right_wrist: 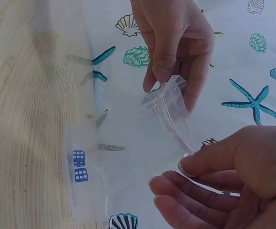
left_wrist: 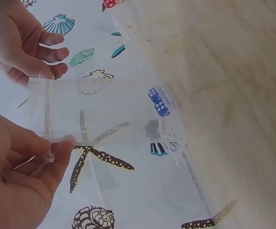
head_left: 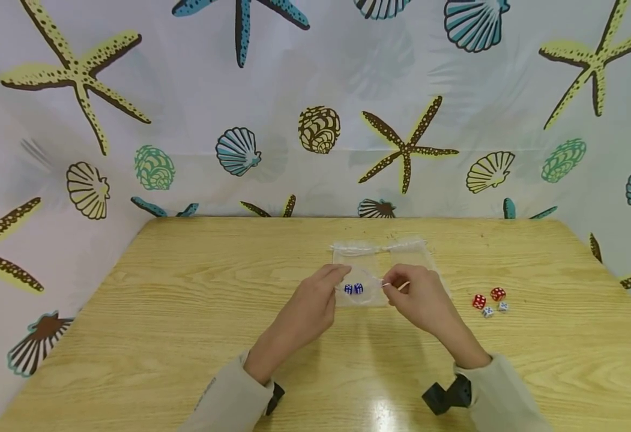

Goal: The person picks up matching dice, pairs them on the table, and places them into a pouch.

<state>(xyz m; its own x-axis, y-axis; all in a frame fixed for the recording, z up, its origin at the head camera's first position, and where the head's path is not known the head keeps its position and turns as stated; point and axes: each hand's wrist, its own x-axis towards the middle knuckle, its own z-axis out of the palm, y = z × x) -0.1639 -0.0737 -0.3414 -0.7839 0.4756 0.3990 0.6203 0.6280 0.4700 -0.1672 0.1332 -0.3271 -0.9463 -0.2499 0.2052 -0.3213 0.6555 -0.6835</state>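
Observation:
Between the two hands hangs a sheer white drawstring pouch (left_wrist: pixel 114 105), and a pair of blue dice (head_left: pixel 353 288) lies at its bottom. My left hand (head_left: pixel 312 300) pinches the pouch's top edge at one side, thumb against fingers. At the other side, my right hand (head_left: pixel 420 297) pinches the top edge and its white cord between thumb and forefinger. In the right wrist view the gathered cord channel (right_wrist: pixel 168 119) runs from one hand to the other, and the dice show through the thin fabric.
Further back on the wooden table (head_left: pixel 212 270) lie more sheer pouches (head_left: pixel 409 245). To the right of my right hand sit two red dice (head_left: pixel 480 301) and two smaller white dice (head_left: pixel 488 312). A cloth (head_left: pixel 272 90) printed with shells and starfish stands behind the table.

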